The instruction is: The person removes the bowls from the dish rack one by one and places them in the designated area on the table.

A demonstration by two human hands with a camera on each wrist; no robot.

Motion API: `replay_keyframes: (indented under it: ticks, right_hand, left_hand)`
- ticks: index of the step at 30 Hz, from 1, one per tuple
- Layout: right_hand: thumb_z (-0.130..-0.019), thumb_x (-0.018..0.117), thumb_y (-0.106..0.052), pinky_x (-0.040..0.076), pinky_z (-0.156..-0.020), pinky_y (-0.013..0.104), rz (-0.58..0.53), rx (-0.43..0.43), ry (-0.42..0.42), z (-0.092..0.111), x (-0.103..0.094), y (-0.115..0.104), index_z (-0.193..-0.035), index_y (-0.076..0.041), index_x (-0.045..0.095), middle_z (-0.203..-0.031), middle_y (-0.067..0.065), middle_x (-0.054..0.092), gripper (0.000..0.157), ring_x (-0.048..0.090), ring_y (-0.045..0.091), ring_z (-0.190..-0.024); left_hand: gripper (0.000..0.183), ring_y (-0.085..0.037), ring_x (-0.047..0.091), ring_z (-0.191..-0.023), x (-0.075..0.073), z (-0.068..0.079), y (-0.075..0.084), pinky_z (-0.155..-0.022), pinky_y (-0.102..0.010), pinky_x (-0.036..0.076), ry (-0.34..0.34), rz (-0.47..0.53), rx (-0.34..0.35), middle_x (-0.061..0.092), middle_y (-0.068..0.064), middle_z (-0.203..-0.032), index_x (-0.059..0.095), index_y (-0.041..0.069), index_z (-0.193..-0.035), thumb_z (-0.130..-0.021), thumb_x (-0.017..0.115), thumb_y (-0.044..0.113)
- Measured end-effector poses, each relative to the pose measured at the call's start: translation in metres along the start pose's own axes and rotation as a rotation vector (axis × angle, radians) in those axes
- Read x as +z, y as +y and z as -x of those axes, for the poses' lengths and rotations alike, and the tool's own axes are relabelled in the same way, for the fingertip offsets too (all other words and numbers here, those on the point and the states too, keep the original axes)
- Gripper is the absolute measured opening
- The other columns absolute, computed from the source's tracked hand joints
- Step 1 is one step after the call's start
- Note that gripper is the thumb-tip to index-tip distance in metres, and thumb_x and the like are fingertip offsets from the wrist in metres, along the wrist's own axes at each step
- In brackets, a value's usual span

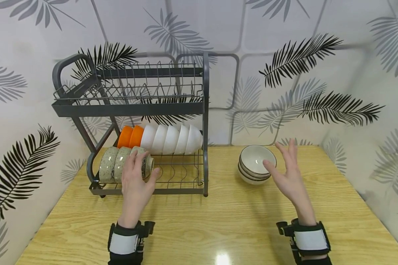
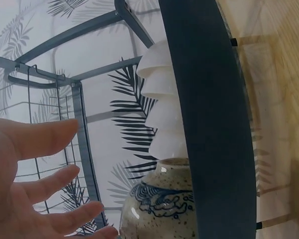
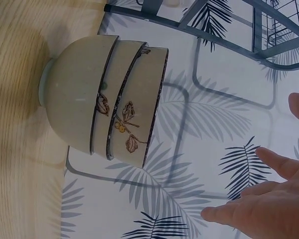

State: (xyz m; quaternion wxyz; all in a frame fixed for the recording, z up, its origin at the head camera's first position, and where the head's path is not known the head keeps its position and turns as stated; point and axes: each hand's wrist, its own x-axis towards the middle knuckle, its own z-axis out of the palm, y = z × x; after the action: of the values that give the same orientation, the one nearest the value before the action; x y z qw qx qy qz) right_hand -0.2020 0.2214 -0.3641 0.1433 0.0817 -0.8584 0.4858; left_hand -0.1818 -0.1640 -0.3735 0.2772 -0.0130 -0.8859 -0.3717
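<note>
In the head view my left hand point(image 1: 134, 184) is in front of the lower tier of a dish rack, its fingers overlapping the rightmost of three speckled bowls point(image 1: 108, 165) that stand on edge there. The left wrist view shows that hand point(image 2: 30, 184) with fingers spread and nothing held, beside a speckled bowl point(image 2: 159, 204) with a blue pattern. On the table to the right sits a stack of three cream bowls point(image 1: 253, 156), dark-rimmed, with leaf designs outside. My right hand point(image 1: 288, 178) hovers at the stack's right side, fingers extended and apart, holding nothing.
The grey two-tier dish rack point(image 1: 129, 109) stands at the left of the wooden table point(image 1: 199, 228). Behind the speckled bowls, its lower tier holds two orange bowls point(image 1: 125, 137) and several white bowls point(image 1: 171, 140). A leaf-patterned wall point(image 1: 225, 81) rises behind.
</note>
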Motion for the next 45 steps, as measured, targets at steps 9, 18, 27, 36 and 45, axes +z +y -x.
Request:
replay_keyframes:
  ticks: [9, 18, 27, 36, 45]
  right_hand:
    - [-0.1, 0.061, -0.026, -0.005, -0.112, 0.082, -0.002, 0.006, -0.014, -0.001, 0.001, 0.0, -0.159, -0.009, 0.026, -0.168, 0.002, -0.024, 0.071, -0.024, 0.034, -0.155]
    - [-0.099, 0.062, -0.022, 0.0, -0.115, 0.081, -0.031, -0.04, -0.036, -0.001, 0.004, 0.0, -0.158, -0.009, 0.031, -0.171, 0.004, -0.012, 0.068, -0.013, 0.036, -0.158]
    - [-0.098, 0.063, -0.015, 0.004, -0.116, 0.08, -0.063, -0.11, -0.064, -0.001, 0.008, -0.003, -0.154, -0.008, 0.039, -0.172, 0.008, -0.003, 0.061, -0.004, 0.039, -0.158]
    - [-0.098, 0.063, -0.014, 0.005, -0.115, 0.08, -0.067, -0.129, -0.065, -0.001, 0.009, -0.003, -0.152, -0.007, 0.041, -0.172, 0.009, -0.003, 0.059, -0.005, 0.039, -0.158]
    - [-0.098, 0.063, -0.01, 0.004, -0.116, 0.08, -0.091, -0.156, -0.042, 0.0, 0.011, -0.001, -0.151, -0.006, 0.043, -0.172, 0.01, -0.002, 0.057, -0.004, 0.04, -0.158]
  left_hand:
    - [0.057, -0.052, 0.029, -0.147, -0.005, -0.004, -0.011, -0.107, -0.079, 0.031, -0.005, 0.076, -0.126, 0.026, -0.024, -0.163, 0.044, 0.007, -0.148, -0.096, 0.066, 0.012]
    - [0.056, -0.049, 0.038, -0.142, -0.003, -0.006, -0.025, -0.116, -0.067, 0.029, 0.048, 0.129, -0.082, 0.041, -0.027, -0.153, 0.043, -0.003, -0.145, -0.094, 0.066, 0.004]
    - [0.062, -0.047, 0.037, -0.142, 0.004, -0.008, -0.032, -0.116, -0.064, 0.034, -0.003, 0.108, -0.106, 0.037, -0.028, -0.154, 0.035, -0.002, -0.15, -0.094, 0.063, -0.002]
    - [0.059, -0.046, 0.041, -0.14, 0.015, -0.007, -0.039, -0.116, -0.062, 0.034, 0.112, 0.155, -0.097, 0.044, -0.027, -0.15, 0.042, -0.002, -0.145, -0.09, 0.061, -0.013]
    - [0.053, -0.039, 0.059, -0.104, 0.016, -0.008, -0.043, -0.084, -0.043, 0.049, 0.162, 0.174, -0.11, 0.057, -0.024, -0.138, 0.049, 0.002, -0.14, -0.09, 0.063, -0.011]
